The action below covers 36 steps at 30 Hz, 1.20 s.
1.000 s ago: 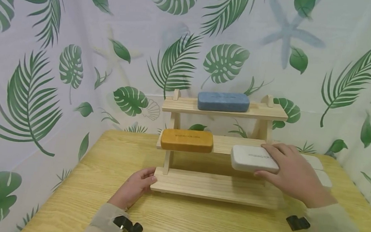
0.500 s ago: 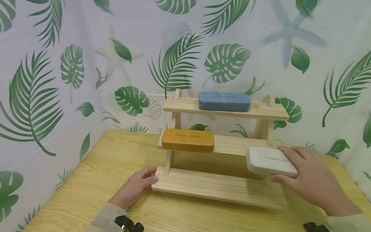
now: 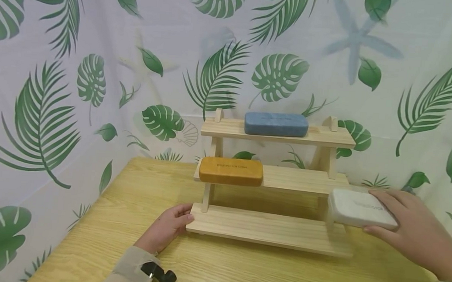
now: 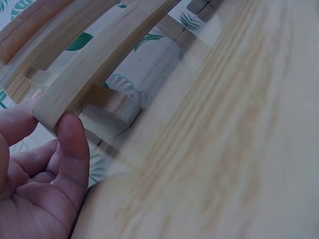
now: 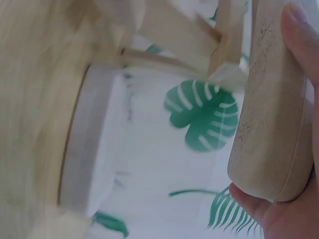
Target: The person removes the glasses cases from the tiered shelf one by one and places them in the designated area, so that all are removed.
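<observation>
White, with green leaves, the backdrop (image 3: 171, 19) fills the scene behind a yellow wood-grain tabletop (image 3: 98, 219). On it is a three-tier wooden stand (image 3: 286, 180). The right hand (image 3: 416, 228) has its fingers wrapped around a white case (image 3: 363, 208), held off the tabletop by the stand's right end. The left hand (image 3: 166, 226) pinches the bottom shelf (image 3: 267, 229) at its left end. The white case has just shifted right and lower, away from the middle shelf, which suggests carrying rather than placing. An orange case (image 3: 231, 172) sits on the middle shelf, a blue case (image 3: 276, 124) on the top one. The blurred right wrist view shows what is probably another pale case (image 5: 94, 139) on the tabletop.
</observation>
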{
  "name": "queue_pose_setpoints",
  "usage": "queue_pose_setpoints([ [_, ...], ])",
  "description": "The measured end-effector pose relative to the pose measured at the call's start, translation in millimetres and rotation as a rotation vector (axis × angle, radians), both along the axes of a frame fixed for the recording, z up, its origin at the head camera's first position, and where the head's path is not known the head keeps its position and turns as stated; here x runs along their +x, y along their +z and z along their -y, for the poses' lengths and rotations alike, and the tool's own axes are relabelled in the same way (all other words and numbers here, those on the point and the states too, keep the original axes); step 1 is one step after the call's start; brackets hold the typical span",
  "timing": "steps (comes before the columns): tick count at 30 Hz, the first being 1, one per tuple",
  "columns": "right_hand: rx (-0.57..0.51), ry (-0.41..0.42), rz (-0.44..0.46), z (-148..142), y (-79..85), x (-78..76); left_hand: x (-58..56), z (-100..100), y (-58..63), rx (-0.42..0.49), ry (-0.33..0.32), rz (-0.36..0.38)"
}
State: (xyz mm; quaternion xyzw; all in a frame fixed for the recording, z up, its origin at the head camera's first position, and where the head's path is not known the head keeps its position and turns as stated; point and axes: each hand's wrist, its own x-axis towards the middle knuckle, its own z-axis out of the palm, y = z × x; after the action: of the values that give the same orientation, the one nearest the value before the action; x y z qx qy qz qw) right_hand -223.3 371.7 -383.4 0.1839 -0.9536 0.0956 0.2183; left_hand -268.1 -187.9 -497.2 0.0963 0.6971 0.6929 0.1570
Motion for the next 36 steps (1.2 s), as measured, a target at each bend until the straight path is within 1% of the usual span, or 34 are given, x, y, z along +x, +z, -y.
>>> queue_pose_setpoints([
  [3,-0.011,0.004,0.01,-12,-5.8,3.8,-0.4,0,1.0,0.01,-0.001,0.0],
  [7,-0.016,-0.019,0.032,-30,-15.8,7.4,-0.4,-1,2.0,0.007,-0.002,-0.006],
  [10,-0.004,-0.05,0.04,-41,-24.0,6.8,-0.1,-2,2.4,0.006,-0.001,-0.008],
  [17,0.01,-0.142,0.128,-63,-47.3,-3.1,-0.7,-2,2.6,0.013,0.001,-0.01],
  [22,0.027,-0.148,0.18,-77,-68.1,-7.5,-0.9,-2,1.0,0.015,0.005,0.001],
  [26,0.024,-0.154,0.239,-81,-78.3,-7.9,-0.2,-2,-0.4,0.01,0.014,0.014],
  [32,0.007,-0.143,0.396,-75,-82.8,-13.9,1.4,-2,1.7,0.013,0.013,0.003],
  [34,0.03,-0.158,0.433,-73,-83.8,-16.1,1.6,-2,1.7,0.011,0.01,0.0],
  [36,0.047,-0.173,0.45,-72,-84.8,-18.0,1.5,-2,1.0,0.009,0.007,-0.002],
])
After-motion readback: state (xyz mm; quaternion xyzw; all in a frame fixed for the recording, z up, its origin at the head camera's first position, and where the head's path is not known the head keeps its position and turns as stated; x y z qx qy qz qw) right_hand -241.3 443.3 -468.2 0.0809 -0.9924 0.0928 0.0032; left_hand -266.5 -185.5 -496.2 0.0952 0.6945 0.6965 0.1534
